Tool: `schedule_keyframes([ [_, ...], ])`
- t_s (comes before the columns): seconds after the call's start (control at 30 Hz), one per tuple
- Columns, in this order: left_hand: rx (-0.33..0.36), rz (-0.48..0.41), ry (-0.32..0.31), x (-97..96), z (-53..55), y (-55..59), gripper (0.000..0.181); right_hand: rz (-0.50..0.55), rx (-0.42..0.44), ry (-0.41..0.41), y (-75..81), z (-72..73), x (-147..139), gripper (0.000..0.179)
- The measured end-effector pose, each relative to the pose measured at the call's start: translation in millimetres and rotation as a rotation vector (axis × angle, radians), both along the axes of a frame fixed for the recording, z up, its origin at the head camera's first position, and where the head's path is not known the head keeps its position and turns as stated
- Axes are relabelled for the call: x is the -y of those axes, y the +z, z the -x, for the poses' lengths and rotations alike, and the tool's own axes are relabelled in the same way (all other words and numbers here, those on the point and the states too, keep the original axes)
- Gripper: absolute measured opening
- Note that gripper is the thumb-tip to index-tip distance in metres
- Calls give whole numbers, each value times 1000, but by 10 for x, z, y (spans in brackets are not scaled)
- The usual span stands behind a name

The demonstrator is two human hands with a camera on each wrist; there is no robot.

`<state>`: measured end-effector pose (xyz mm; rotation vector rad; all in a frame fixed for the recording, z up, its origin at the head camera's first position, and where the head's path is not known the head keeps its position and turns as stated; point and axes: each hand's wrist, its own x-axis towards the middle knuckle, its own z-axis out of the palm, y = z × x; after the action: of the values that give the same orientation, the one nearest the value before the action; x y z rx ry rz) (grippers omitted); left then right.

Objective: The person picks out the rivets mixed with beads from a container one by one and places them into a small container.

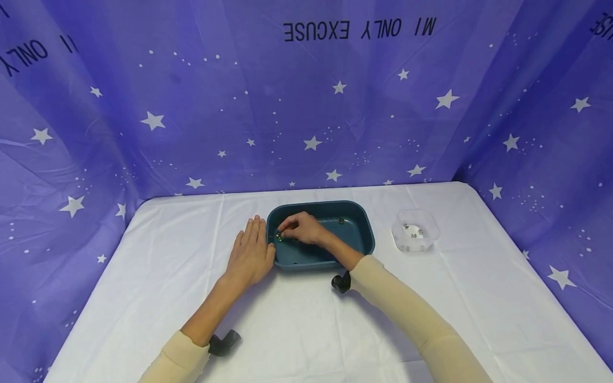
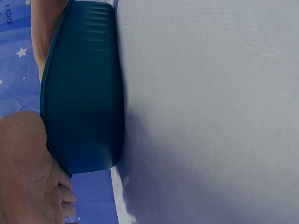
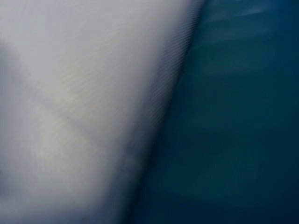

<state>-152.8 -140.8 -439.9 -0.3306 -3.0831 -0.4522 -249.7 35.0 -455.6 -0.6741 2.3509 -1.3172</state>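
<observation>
A dark teal plastic basin (image 1: 325, 260) stands on the white-covered table. My right hand (image 1: 304, 229) reaches into its left end, thumb and fingers pinching a small shiny green glass marble (image 1: 280, 238). One more small dark round piece (image 1: 341, 221) lies on the basin floor toward the back right. Against the left end of the basin my left hand (image 1: 250, 255) rests with straight fingers, its thumb at the rim. The left wrist view shows this hand (image 2: 28, 163) beside the basin's outer wall (image 2: 84, 88). The right wrist view is blurred, with only basin wall (image 3: 233, 116) and cloth.
To the right of the basin is a clear plastic box (image 1: 415, 226) with several small glassy pieces inside. The white tablecloth (image 1: 297, 330) spreads around both containers. A purple star-patterned curtain (image 1: 268, 106) hangs behind the table and along its sides.
</observation>
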Motion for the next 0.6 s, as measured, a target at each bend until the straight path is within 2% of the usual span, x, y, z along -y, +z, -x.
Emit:
schedule_keyframes([
  [0.27,-4,-3,-2,0,4,-16,66,-43,-131,35,-15,7,27,19],
  [0.4,-10,-3,-5,0,2,-17,65,-97,-205,57,-34,0,40,20],
  [0.6,-23,-4,-7,3,-10,-4,65,-149,-253,76,-75,7,64,21],
])
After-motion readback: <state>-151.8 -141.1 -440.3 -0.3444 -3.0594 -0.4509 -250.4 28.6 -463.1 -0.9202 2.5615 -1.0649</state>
